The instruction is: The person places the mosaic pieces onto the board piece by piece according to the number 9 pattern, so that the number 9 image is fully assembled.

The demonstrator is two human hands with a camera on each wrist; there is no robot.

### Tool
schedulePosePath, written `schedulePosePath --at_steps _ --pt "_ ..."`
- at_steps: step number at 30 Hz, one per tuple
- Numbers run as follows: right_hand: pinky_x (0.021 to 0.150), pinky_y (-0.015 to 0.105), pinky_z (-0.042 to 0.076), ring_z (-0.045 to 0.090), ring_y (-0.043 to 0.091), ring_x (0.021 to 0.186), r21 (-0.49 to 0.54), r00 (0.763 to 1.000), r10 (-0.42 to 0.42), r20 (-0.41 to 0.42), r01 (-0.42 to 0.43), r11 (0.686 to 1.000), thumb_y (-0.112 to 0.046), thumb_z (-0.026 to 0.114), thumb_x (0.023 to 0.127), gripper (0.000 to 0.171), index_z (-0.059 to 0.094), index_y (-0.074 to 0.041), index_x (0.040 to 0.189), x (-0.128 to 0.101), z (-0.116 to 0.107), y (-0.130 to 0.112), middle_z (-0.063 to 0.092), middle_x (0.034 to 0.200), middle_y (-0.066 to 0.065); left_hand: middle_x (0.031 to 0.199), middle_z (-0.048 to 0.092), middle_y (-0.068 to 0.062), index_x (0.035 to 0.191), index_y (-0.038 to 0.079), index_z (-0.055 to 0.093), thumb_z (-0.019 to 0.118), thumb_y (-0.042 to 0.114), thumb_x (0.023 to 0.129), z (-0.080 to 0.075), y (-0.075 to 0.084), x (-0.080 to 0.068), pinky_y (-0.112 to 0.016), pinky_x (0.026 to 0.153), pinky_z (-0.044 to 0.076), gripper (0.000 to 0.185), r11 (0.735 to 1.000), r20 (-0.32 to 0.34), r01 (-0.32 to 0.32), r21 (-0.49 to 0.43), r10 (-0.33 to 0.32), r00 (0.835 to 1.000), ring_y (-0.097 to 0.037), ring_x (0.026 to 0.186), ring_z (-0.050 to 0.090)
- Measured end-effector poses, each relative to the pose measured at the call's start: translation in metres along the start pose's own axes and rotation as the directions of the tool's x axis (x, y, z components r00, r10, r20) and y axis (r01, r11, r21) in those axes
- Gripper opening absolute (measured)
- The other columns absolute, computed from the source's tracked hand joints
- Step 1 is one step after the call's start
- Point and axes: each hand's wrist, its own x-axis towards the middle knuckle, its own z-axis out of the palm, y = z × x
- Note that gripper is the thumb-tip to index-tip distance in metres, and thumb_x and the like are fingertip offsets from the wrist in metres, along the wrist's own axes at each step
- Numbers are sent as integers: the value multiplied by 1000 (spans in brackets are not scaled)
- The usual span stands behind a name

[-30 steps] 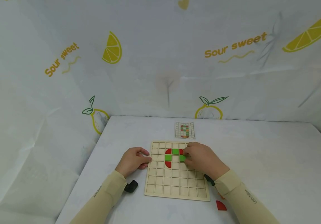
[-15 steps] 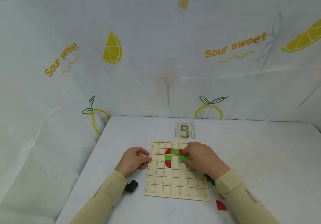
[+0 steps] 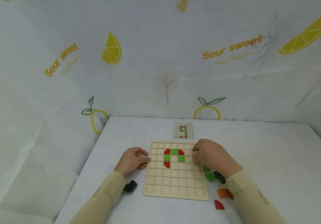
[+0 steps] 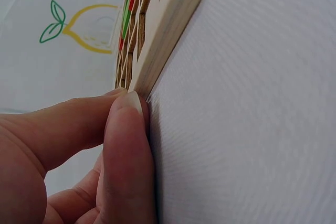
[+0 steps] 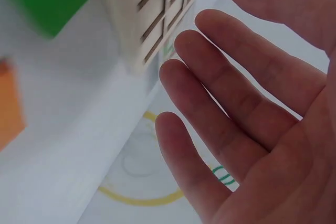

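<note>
A light wooden grid board (image 3: 174,182) lies flat on the white table. My left hand (image 3: 132,160) holds the board's left edge; its thumb (image 4: 127,145) and forefinger meet at the rim. In the board's upper cells sit red quarter-round pieces (image 3: 167,164) and green square pieces (image 3: 181,158), several in all, forming an arch. My right hand (image 3: 212,155) hovers over the board's upper right edge. Nothing lies in its fingers, which are apart from the thumb in the right wrist view. Behind the board lies a small pattern card (image 3: 183,130) with a coloured figure.
Right of the board lie loose green pieces (image 3: 210,177), an orange piece (image 3: 221,193) and a red quarter-round piece (image 3: 219,204). A black object (image 3: 130,186) shows beside the left wrist, and another black object (image 3: 219,177) beside the right wrist. Printed cloth hangs behind the table.
My right hand has let go of the pieces at the arch's right side and moved right. The red corner piece and loose pieces right of the board show more. The left hand stays put.
</note>
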Motion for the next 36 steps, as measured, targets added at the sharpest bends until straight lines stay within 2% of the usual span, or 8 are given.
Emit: schedulePosePath --at_steps 6,10,15,21,29,36 --pt "94 46 64 68 20 101 -36 996 80 26 -79 996 -25 81 96 22 82 -11 112 -21 -2 21 75 110 1 90 72 -8 113 8 74 88 18 91 2 -2 3 -27 69 66 28 1000 -2 0 2 0 1000 -14 71 73" --pt "88 44 64 66 18 96 -63 994 104 40 -102 993 -24 81 95 19 82 -11 109 -36 -5 30 74 108 1 90 72 -8 113 8 74 88 18 91 2 -2 3 -27 69 66 28 1000 -3 -2 1 2 1000 -14 71 73" --pt "82 41 64 65 16 91 -99 995 96 9 -95 991 -25 84 93 15 82 -14 103 -58 -9 38 74 101 -3 90 72 -8 113 8 75 88 18 91 2 -2 2 -27 69 66 28 1000 -13 -4 6 4 1000 -14 72 73" --pt "90 47 65 69 19 99 -80 986 164 32 -161 984 -33 88 90 21 82 -18 103 -82 -7 46 74 104 -5 89 72 -8 113 8 75 88 19 91 3 -4 2 -27 69 66 28 1000 -9 -7 7 7 1000 -14 72 72" --pt "99 53 62 69 23 109 -51 982 178 70 -175 983 -44 91 85 36 80 -18 108 -94 1 54 73 111 -4 89 73 -8 113 8 75 88 19 91 1 -5 1 -27 69 66 27 1000 -12 -7 8 7 1000 -14 71 73" --pt "101 54 61 69 25 112 -63 983 171 65 -166 984 -39 92 84 33 80 -20 108 -96 6 55 73 114 -4 88 74 -8 113 7 75 88 16 91 1 -3 1 -27 69 66 27 1000 1 -14 -5 14 1000 -14 71 73"
